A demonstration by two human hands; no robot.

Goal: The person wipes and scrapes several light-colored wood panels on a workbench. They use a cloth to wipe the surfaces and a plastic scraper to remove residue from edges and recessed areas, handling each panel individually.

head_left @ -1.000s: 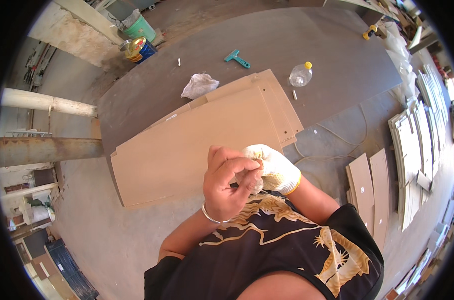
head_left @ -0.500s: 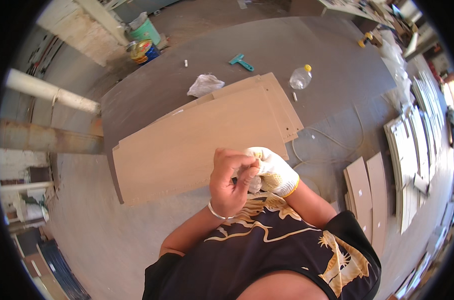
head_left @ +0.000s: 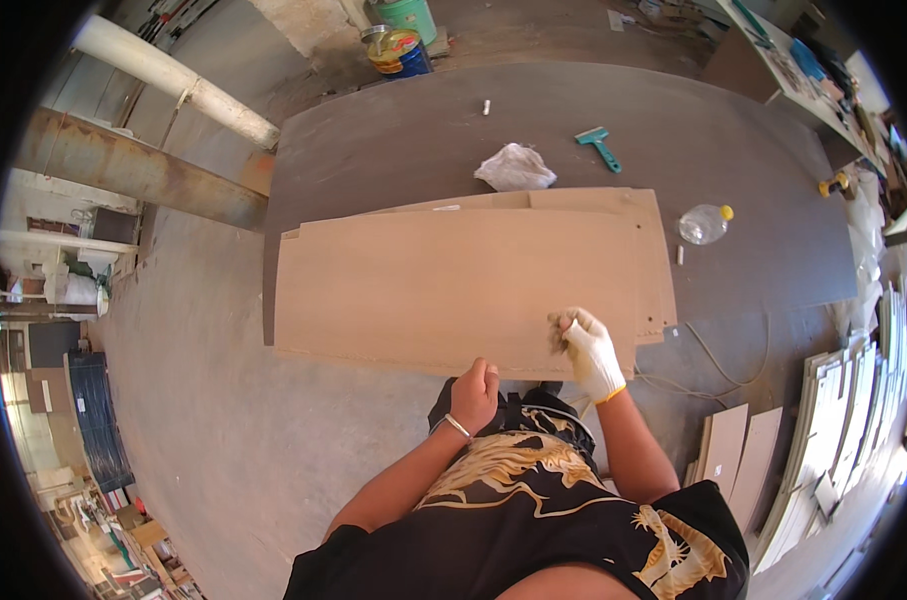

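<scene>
A stack of flat brown boards [head_left: 453, 280] lies on the dark worktable, the top one a long rectangle. My left hand [head_left: 474, 393], bare with a pale bracelet at the wrist, is closed at the near edge of the stack; whatever its fingers may hold is hidden. My right hand [head_left: 588, 353] wears a white work glove with a yellow cuff and hovers over the near right part of the top board. Its fingers are curled together, the fingertips look greyish, and I cannot make out what is between them.
Beyond the boards on the table [head_left: 393, 140] lie a crumpled white cloth [head_left: 515, 167], a teal scraper [head_left: 599, 148] and a clear bottle [head_left: 704, 224] with a yellow cap. A cable [head_left: 718, 370] trails at the right. More panels [head_left: 823, 430] lean farther right; pipes [head_left: 153, 165] stand left.
My hands were together in front of my chest and have parted. The left has dropped to the board's near edge; the right has moved out over the board. The view has turned.
</scene>
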